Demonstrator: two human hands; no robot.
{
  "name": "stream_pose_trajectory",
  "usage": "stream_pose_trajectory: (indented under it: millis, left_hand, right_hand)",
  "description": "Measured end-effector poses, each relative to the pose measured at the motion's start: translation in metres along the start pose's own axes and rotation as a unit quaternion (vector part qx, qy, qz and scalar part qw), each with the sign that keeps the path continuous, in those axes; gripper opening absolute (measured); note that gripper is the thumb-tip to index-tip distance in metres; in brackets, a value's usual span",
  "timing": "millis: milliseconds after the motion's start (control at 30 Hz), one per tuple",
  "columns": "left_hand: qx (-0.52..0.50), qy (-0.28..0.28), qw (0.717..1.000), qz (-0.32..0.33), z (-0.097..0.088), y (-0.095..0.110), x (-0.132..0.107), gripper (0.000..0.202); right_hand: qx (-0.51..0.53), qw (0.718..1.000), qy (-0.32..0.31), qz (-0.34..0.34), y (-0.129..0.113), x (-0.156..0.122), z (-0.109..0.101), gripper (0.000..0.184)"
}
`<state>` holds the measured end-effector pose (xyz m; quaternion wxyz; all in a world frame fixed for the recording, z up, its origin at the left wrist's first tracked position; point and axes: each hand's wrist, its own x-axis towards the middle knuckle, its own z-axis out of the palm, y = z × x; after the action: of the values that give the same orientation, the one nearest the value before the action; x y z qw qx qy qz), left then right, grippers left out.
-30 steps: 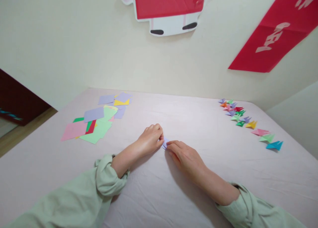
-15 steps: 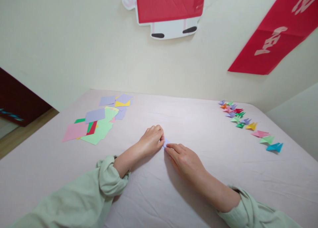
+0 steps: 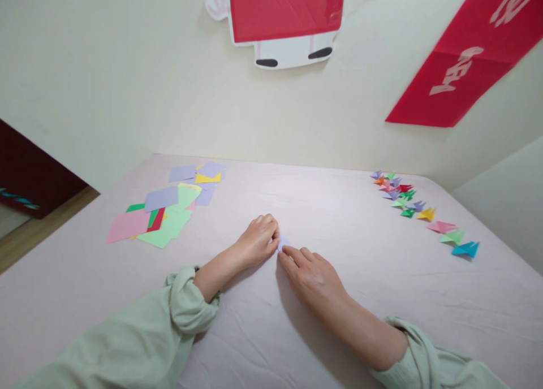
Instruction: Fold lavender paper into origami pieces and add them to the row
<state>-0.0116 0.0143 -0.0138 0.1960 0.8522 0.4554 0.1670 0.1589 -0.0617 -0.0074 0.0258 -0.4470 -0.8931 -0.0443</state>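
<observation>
We take the lilac paper [image 3: 283, 241] as the centre of our clock: it sits between both hands, the left hand [image 3: 258, 239] at nine, the right hand [image 3: 316, 276] just past four. Neither is clearly nearer; both touch it. The left hand is curled closed on the paper's left part; the right hand's fingertips meet its near edge, though we cannot tell whether they pinch or merely press. Only a small, smooth, angular patch shows, so its long axis escapes us. The cloth [image 3: 254, 344] beneath is pale, with fine wrinkles toward six. The left sleeve [image 3: 106, 332]: light green, matte, its cuff bunched in thick folds. Toward ten, well apart from the hands, we note flat, crisp-edged sheets overlapping, among them a pink sheet [image 3: 128, 227] and a pale green sheet [image 3: 159, 236]. From two round to three straggles a line of folded paper figures [image 3: 441, 227], creased and sharp-pointed, a blue figure [image 3: 465, 250] nearest us.
</observation>
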Motion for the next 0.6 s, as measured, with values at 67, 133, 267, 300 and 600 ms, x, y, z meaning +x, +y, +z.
stream_pose_trajectory:
  millis: [67, 133, 267, 300, 600]
  left_hand:
    - [-0.002, 0.006, 1.000, 0.005, 0.001, -0.001, 0.001, 0.007]
    - [-0.012, 0.014, 1.000, 0.016, 0.001, -0.003, 0.000, 0.007]
    - [-0.044, 0.048, 0.998, 0.023, -0.002, 0.000, -0.012, 0.010]
    - [-0.040, 0.056, 0.997, 0.017, -0.003, 0.002, -0.018, 0.011]
    - [0.007, 0.026, 0.998, 0.063, 0.008, 0.004, -0.053, 0.031]
  right_hand:
    - [-0.004, 1.000, -0.001, -0.001, -0.001, 0.000, 0.000, 0.027]
    - [-0.005, 1.000, 0.004, 0.001, -0.001, 0.000, -0.001, 0.024]
    - [0.000, 1.000, 0.008, 0.004, 0.001, 0.001, -0.002, 0.024]
    - [0.002, 1.000, 0.007, 0.004, 0.002, 0.001, -0.002, 0.024]
    - [0.044, 0.998, 0.024, 0.025, 0.005, 0.000, 0.002, 0.024]
